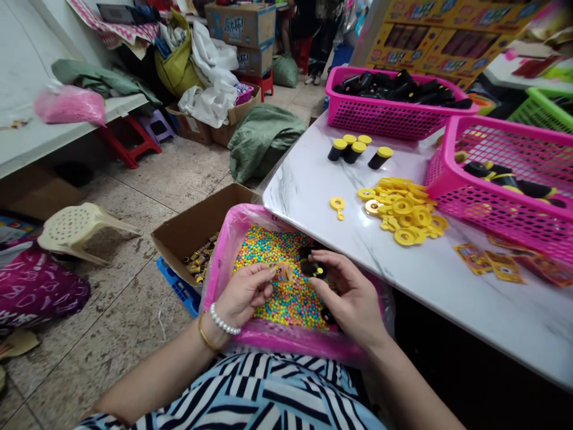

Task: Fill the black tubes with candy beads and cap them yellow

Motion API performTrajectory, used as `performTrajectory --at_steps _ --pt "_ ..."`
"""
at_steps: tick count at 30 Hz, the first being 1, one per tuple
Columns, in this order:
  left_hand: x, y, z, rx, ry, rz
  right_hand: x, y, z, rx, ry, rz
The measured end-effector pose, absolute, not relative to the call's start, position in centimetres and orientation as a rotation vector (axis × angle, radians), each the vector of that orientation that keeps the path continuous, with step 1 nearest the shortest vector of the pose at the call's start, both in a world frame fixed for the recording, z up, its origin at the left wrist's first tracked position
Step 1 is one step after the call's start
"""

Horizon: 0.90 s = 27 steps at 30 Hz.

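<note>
Pinching a small printed paper label (283,272) between thumb and fingers, the left hand (242,294) kept a firm grip above a pink-lined tray (264,332) of multicoloured candy beads (286,304). Just beside it, the right hand (351,297) grasped a black tube (313,269) with a yellow end, the two grips held close, seemingly so that label and tube stayed together in view over the beads. Another black tube (329,316) lay among the beads just below the right grip. The tray appeared to rest on the person's lap, keeping the beads directly under both grips. Ahead of the right grip, on the marble-patterned desk (470,316), yellow plastic rings (403,209) lay heaped within easy reach, with yellow-capped black tubes (353,149) and a pink mesh basket (385,116) beyond them.
</note>
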<state>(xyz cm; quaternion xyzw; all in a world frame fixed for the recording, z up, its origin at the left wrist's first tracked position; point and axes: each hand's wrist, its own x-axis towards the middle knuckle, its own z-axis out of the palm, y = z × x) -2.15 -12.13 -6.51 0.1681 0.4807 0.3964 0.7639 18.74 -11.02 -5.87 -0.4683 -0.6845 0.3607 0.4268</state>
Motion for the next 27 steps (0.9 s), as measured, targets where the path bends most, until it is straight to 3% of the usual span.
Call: performTrajectory --at_steps 4,11,15,22,27 --pt "-2.3 -12.2 -6.7 0.356 1.066 0.906 19.7 -11.2 -6.7 -1.166 -2.095 0.536" --pt "-2.1 -12.3 -6.7 0.353 1.063 0.887 20.7 -11.4 -8.5 -1.089 -2.393 0.417" --pt "-2.2 -12.3 -6.9 0.359 1.065 0.881 20.9 -11.3 -8.7 -1.121 -2.282 0.600" --pt "-2.2 -12.3 -7.0 0.367 1.036 0.865 20.8 -11.4 -8.1 -1.245 -1.705 1.373" --pt "-2.3 -12.3 -7.2 0.400 1.021 0.827 20.2 -11.6 -7.5 -1.152 -1.634 1.403"
